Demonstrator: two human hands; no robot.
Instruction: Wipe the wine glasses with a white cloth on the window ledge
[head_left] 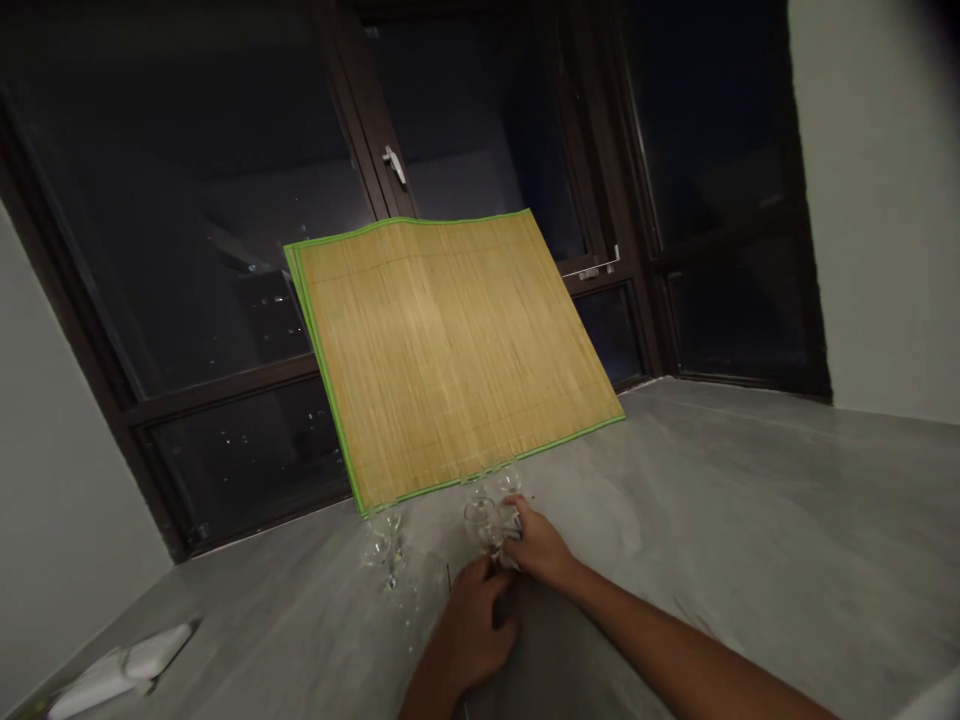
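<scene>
My right hand (541,542) reaches in from the lower right, its fingers closed around a small clear glass (510,520). My left hand (472,625) is just below, with its fingers curled in near the glasses; what they pinch, if anything, is hidden. Beside my right fingers stand another clear glass (480,512) and, farther back, one more glass (510,480). To the left is a small group of clear stemmed glasses (377,547), apart from both hands. Their outlines are faint against the grey surface.
A bamboo mat (457,340) with green edging leans against the dark-framed window behind the glasses. On the grey marbled surface (720,520), a white wrapped bundle (124,672) lies at the lower left. Pale walls rise on both sides.
</scene>
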